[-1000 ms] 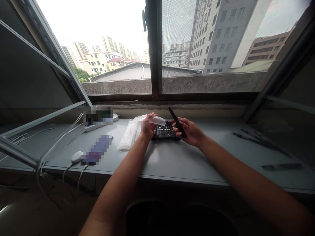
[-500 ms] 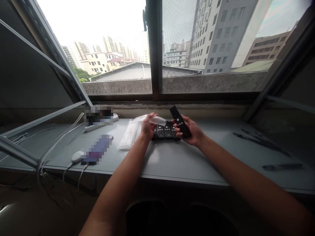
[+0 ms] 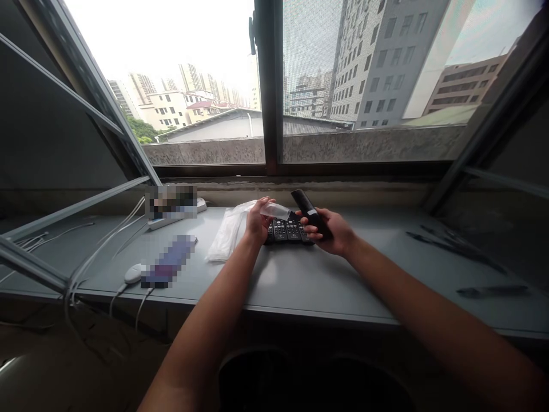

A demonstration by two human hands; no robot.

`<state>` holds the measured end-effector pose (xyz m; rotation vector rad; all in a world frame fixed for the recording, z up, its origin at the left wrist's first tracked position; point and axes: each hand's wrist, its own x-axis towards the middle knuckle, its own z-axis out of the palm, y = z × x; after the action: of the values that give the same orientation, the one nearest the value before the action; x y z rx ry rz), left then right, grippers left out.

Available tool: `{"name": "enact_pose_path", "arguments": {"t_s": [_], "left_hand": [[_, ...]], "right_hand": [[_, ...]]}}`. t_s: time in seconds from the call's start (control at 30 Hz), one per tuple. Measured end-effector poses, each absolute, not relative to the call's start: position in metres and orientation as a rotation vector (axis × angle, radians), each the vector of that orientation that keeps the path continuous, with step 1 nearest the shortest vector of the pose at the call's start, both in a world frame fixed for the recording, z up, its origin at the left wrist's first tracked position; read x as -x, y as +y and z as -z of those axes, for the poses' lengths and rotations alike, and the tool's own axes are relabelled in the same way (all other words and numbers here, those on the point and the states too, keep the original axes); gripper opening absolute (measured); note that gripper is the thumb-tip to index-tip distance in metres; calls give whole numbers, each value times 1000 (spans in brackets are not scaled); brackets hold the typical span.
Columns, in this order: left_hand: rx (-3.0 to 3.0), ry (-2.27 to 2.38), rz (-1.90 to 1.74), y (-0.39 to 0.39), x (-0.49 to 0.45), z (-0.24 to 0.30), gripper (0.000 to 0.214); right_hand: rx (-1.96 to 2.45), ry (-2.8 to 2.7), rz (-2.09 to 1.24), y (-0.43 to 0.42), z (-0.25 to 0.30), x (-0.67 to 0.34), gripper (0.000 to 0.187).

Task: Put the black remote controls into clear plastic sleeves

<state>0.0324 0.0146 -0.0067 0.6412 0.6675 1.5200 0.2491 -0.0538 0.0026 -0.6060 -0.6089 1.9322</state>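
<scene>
My right hand (image 3: 332, 230) is closed round a black remote control (image 3: 305, 207), held tilted above the grey sill (image 3: 309, 280) with its far end up and to the left. My left hand (image 3: 257, 222) pinches a small clear plastic bag (image 3: 275, 210), held out towards the remote. Between and under the two hands lies a row of black remotes (image 3: 285, 231), button side up. A stack of clear plastic bags (image 3: 227, 233) lies just left of my left hand.
A white power strip (image 3: 171, 217), white cables (image 3: 103, 252), a white mouse (image 3: 134, 273) and a flat blurred device (image 3: 169, 262) sit on the left of the sill. Dark thin objects (image 3: 454, 246) lie at the right. The window frame (image 3: 266, 86) stands behind.
My right hand has been turning the black remote about its length: edge-on a second ago, button face shown half a second ago, back side showing now. My left hand and bag have stayed still.
</scene>
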Motion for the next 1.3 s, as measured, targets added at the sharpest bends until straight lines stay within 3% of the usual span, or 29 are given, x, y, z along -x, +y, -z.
{"name": "enact_pose_path", "arguments": {"t_s": [0.27, 0.5, 0.77, 1.13, 1.3], "left_hand": [[-645, 677, -1512, 15, -32, 6, 28], [-636, 675, -1514, 13, -33, 5, 29], [-630, 688, -1506, 13, -32, 4, 26], [-626, 696, -1512, 12, -33, 3, 25], [-602, 667, -1512, 12, -31, 3, 21]], "right_hand": [[768, -564, -1831, -56, -7, -248, 19], [606, -617, -1959, -51, 0, -250, 37], [749, -612, -1861, -54, -3, -249, 13], [602, -632, -2005, -54, -1, -250, 27], [686, -666, -1867, -54, -1, -248, 18]]}}
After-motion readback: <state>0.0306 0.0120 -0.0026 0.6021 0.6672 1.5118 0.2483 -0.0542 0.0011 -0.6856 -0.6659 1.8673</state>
